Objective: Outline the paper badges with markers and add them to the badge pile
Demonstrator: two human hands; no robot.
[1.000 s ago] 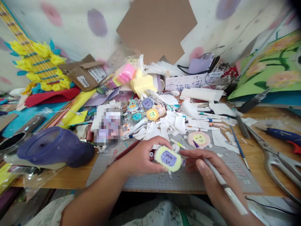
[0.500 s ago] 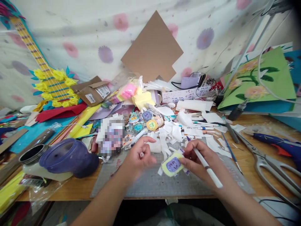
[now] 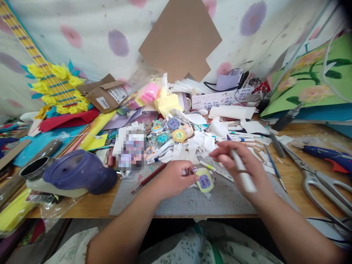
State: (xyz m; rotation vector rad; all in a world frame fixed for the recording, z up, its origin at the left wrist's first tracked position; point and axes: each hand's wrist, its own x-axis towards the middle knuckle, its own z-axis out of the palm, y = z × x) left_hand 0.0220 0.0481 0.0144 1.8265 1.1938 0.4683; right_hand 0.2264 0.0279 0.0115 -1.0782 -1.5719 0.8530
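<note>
The left hand (image 3: 176,180) now grips the yellow-edged piece (image 3: 205,181), which has a purple drawn patch in its middle; the thumb and fingers pinch it at its left edge, just above the grey mat (image 3: 170,208). Half a second ago it was the right hand (image 3: 243,167) which carried this piece, while the left hand was apart from it; so the piece has passed back to the left hand, as it was also one second ago. Between the left fingers a small round end (image 3: 185,172) shows as well, but whether it is a cap or a longer pen, I cannot tell. The right hand keeps its grasp only on the white marker (image 3: 246,179), whose purple tip points up and away from the person. This hand has risen and moved away to the right of the piece, and it is somewhat blurred. With the hands in these new places, the yellow-green pen (image 3: 216,171) on the mat, hidden half a second ago, is visible again between them, and the dark red pencil (image 3: 150,178) shows more of its length beside the left hand. The white paper scraps (image 3: 202,143) and the large scissors (image 3: 310,175) appear to lie as before.
</note>
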